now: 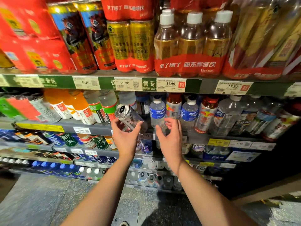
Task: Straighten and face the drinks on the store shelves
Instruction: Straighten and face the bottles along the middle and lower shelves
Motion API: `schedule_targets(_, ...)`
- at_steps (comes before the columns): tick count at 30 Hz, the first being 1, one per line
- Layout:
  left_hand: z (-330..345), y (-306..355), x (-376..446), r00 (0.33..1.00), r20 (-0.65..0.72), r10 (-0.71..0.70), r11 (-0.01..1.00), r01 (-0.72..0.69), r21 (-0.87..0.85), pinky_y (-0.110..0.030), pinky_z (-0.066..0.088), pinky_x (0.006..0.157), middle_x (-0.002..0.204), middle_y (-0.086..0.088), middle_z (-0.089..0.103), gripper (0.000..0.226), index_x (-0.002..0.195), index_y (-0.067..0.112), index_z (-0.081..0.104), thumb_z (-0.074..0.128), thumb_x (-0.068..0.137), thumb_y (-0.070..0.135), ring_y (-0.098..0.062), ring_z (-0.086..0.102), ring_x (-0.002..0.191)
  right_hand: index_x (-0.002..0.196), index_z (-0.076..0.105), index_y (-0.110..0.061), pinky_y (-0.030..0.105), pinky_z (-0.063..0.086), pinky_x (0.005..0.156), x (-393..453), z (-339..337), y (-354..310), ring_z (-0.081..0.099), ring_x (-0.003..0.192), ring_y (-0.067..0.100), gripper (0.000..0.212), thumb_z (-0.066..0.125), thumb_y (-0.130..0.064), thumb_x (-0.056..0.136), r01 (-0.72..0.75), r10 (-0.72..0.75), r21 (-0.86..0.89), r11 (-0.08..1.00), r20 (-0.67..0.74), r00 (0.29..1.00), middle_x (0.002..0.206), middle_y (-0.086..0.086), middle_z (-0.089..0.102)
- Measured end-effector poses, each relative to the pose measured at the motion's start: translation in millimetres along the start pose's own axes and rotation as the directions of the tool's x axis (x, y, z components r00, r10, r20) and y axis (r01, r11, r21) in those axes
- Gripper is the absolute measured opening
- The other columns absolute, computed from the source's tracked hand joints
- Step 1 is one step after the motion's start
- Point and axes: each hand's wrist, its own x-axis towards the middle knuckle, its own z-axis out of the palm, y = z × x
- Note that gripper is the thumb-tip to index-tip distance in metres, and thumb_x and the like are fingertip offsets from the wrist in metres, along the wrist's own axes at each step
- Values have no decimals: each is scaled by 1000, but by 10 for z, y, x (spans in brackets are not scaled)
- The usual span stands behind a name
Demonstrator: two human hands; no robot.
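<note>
Along the shelf edges run a green banner strip [48, 81] with white characters, pale price tags [86, 82] reading 5.49, 15.90, 14.90 and 17.90, and yellow price labels [218, 142] lower down, above a speckled grey floor [48, 198].

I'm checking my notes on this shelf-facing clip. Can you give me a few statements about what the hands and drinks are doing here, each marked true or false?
1. The left hand holds a silver can. True.
2. The can stands upright. False: it is tilted, top leaning left.
3. The right hand grips an orange bottle. False: it reaches toward the Pocari Sweat bottle, its grip open.
4. A tag on the upper shelf edge reads 14.90. True.
5. The gold-capped bottles sit on the floor. False: white-capped amber bottles sit on the upper shelf.
</note>
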Motion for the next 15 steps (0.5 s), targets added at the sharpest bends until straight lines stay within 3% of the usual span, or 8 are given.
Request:
schedule_targets(2, -126, -18, 40, 1000, 13, -4, 1000, 4, 9, -2, 41, 68, 86, 10, 57, 58, 111, 12, 49, 90, 71, 24, 12, 55, 72, 109, 57, -18, 32, 48, 91, -43, 119, -26, 55, 102, 12, 27, 73, -20, 87, -3, 3, 6, 1000, 50, 999, 106, -5, 55)
schedule_targets(4, -257, -52, 92, 1000, 14, -7, 1000, 7, 5, -6, 42, 70, 87, 7, 55, 60, 110, 13, 49, 91, 69, 27, 6, 53, 72, 107, 58, -16, 30, 47, 89, -96, 230, -54, 54, 99, 9, 25, 72, -19, 87, -5, 2, 29, 1000, 95, 995, 104, -5, 56)
schedule_targets(8, -542, -133, 225, 998, 37, -41, 998, 43, -53, -8, 44, 67, 83, 6, 54, 59, 109, 15, 50, 91, 69, 27, 6, 51, 65, 104, 56, -24, 25, 45, 86, -193, 491, -171, 52, 97, 6, 22, 71, -21, 89, -78, 67, 55, 995, 176, 982, 102, -5, 56)
schedule_targets(15, -1223, -278, 692, 992, 111, -58, 988, 73, -137, -10, 41, 58, 72, 5, 45, 53, 102, 13, 47, 89, 70, 8, 5, 43, 56, 106, 55, -32, 26, 50, 81, -415, 1219, -473, 61, 96, 17, 28, 74, -23, 87, -132, 125, 18, 991, 210, 970, 101, -3, 61)
